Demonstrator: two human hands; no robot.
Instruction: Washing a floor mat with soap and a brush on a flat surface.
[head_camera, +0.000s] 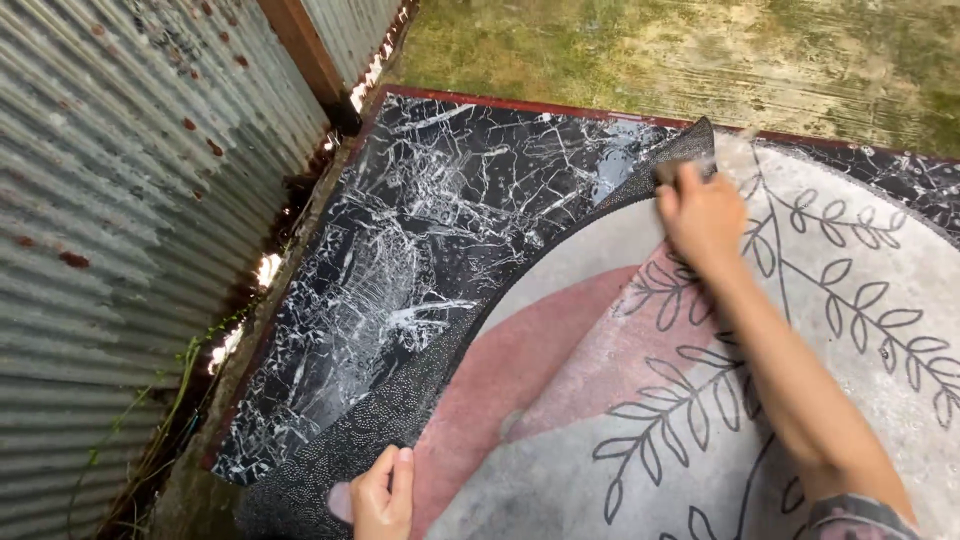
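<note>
Outdoors, from the head view, a wet black slab with white marble veining (440, 210) lies on the ground, edged in dark red, with a rusty corrugated metal wall (110, 200) to one side and mossy, damp concrete ground (680, 50) beyond it. This surface shines with water and thin foam.

Spread over it is a large round grey mat printed with a pink patch and black leaf sprigs (720, 400), soaked and pale with suds. Its near edge is turned over, showing a dark dotted non-slip backing (400, 410) in a curved band that runs from one hand to the other.

The right hand (703, 215) is closed in a pinch on the far tip of that folded edge, holding it lifted just off the slab. The left hand (383, 493), low and close to the camera, has its fingers curled over the fold where the backing meets the printed face; it grips the mat edge too.

Judging by how things lie, the mat's face looks already wetted and soaped, and only a strip of the underside has been peeled up so far. Most of the mat lies flat to the right of both hands, so the greater part of the backing is yet unturned.
</note>
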